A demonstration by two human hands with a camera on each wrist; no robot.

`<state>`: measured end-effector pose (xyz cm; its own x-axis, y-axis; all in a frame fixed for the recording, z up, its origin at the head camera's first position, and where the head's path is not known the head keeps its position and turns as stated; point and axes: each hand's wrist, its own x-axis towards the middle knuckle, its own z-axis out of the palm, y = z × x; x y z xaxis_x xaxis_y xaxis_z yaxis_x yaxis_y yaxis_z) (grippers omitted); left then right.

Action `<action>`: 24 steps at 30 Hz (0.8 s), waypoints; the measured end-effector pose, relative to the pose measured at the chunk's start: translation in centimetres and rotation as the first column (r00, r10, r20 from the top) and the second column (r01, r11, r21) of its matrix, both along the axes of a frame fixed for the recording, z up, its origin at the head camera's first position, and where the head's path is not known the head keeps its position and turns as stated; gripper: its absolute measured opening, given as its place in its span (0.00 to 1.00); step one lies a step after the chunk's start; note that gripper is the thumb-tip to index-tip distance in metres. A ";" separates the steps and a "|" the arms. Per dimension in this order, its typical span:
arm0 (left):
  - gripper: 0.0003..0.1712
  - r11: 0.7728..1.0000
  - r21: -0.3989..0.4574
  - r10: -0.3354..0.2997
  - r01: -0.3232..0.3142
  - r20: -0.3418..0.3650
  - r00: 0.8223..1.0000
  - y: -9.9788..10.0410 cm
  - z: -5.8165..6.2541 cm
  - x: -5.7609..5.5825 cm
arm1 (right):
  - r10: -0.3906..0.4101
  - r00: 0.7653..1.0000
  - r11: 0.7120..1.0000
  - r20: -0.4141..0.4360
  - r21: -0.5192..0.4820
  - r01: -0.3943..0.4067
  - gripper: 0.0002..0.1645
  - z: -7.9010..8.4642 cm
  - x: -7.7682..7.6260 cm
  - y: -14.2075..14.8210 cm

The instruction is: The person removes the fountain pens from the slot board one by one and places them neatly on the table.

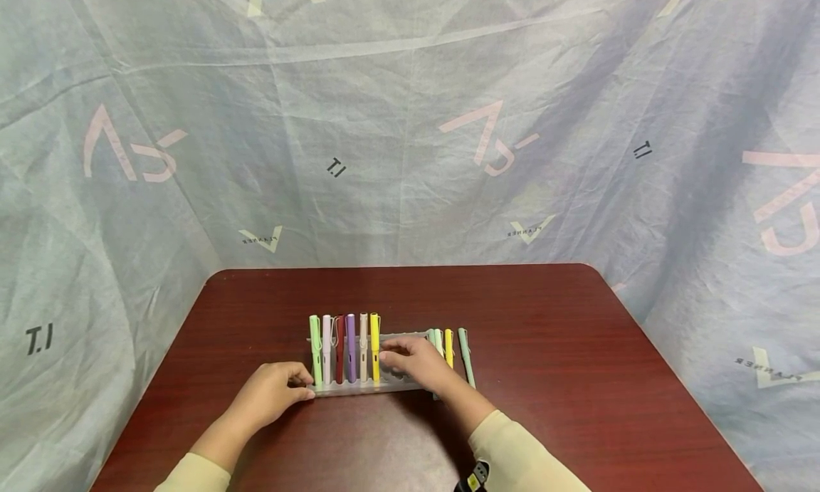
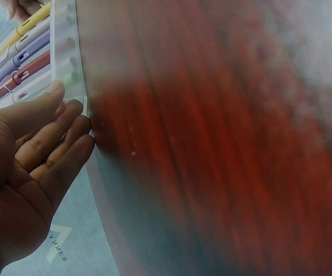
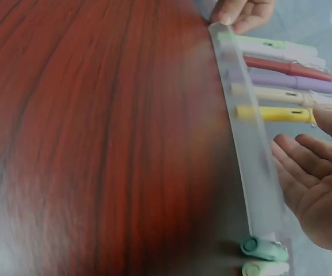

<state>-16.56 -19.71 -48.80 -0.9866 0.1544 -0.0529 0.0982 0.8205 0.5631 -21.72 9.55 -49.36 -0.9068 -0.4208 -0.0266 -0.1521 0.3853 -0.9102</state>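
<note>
A clear pen tray [image 1: 346,389] lies on the table with a row of pens in its left part: light green [image 1: 316,349], pale lilac [image 1: 327,349], dark red [image 1: 340,349], purple [image 1: 351,349], beige [image 1: 364,349] and yellow [image 1: 375,349]. My left hand [image 1: 272,396] holds the tray's left end, thumb at the front corner and fingers around the side. Over the bare right part of the tray hovers my right hand [image 1: 419,364], fingers loosely extended. Its thumb [image 3: 329,122] is right at the cap of the yellow pen, with nothing gripped.
Right of the tray lie more pens: a mint one [image 1: 438,341], another yellow one [image 1: 449,346] and a grey-green one [image 1: 467,357]. A black object [image 1: 472,478] sits by the right sleeve. Printed grey cloth [image 1: 410,157] hangs behind the dark red table [image 1: 544,335].
</note>
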 end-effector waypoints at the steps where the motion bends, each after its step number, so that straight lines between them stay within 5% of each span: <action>1: 0.07 1.000 0.001 0.000 0.000 -0.001 1.000 0.0 0.0 0.0 | -0.004 1.000 1.000 0.001 -0.001 0.004 0.21 -0.1 0.0 -0.3; 24: 0.08 1.000 0.002 -0.004 0.004 -0.012 1.000 -0.1 -0.1 0.0 | -0.079 0.996 0.997 -0.041 0.002 0.079 0.09 -0.7 0.3 -1.9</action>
